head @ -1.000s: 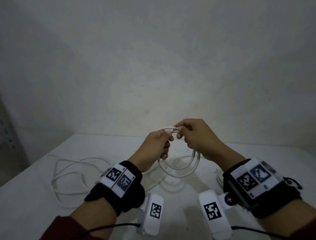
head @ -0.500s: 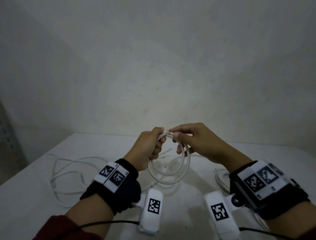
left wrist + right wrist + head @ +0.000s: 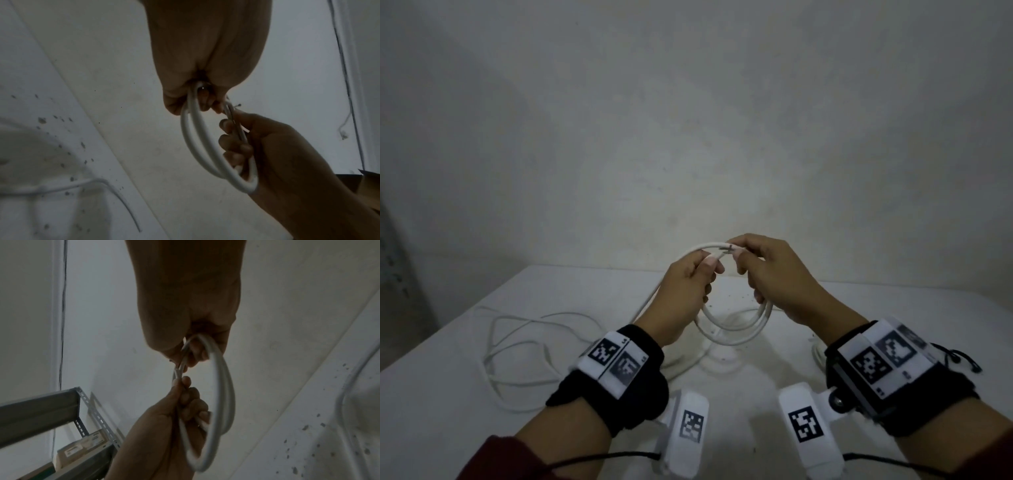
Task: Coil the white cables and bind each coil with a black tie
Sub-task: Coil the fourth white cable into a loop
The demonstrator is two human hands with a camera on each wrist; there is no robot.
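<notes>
White cable coil (image 3: 736, 329): held above the desk (image 3: 448, 394) between both hands. Left hand (image 3: 685, 291), fingers curled, grips the coil's top; right hand (image 3: 777, 274) pinches the cable end there, lower fingers hooked round the loops. Second white cable (image 3: 517, 342): loose on desk, left. Shelf (image 3: 41, 410): beyond.

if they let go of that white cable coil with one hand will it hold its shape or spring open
Probably springs open: the white cable coil has no tie on it, and both the left hand and right hand grip it. It looks fairly stiff, keeping smooth round loops. The thin cable on the table lies floppier.
</notes>
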